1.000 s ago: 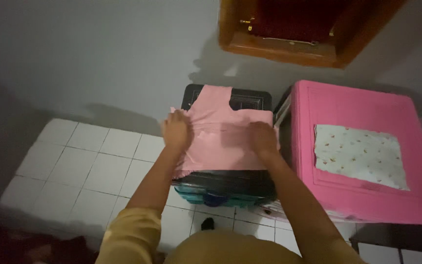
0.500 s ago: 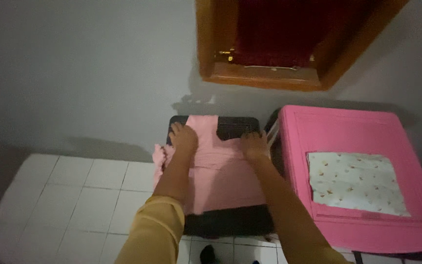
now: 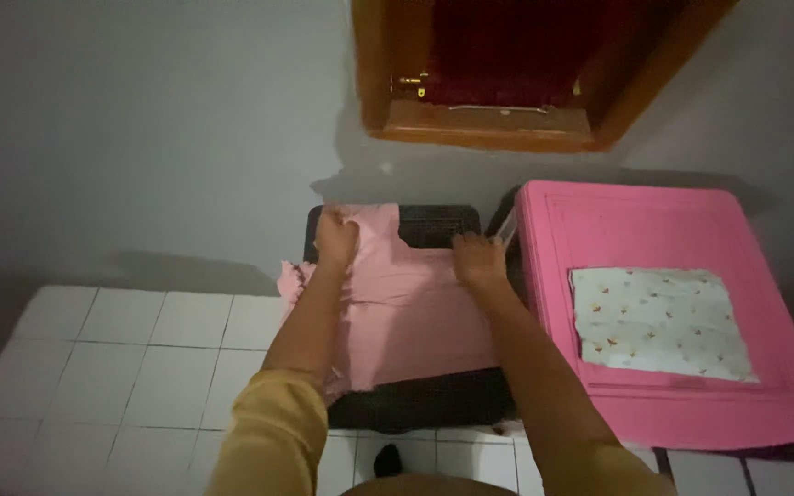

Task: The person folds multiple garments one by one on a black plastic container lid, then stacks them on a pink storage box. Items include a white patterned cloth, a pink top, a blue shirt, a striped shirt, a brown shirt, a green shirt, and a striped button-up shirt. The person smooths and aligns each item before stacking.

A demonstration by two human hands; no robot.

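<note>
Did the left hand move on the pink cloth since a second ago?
Yes. The left hand slid away from the person, from the middle of the pink cloth up to its far end, near the back edge of the black box.

A garment (image 3: 415, 308) lies on a box (image 3: 434, 409) (against the wall), with a cabinet (image 3: 673, 404) right of it.
</note>
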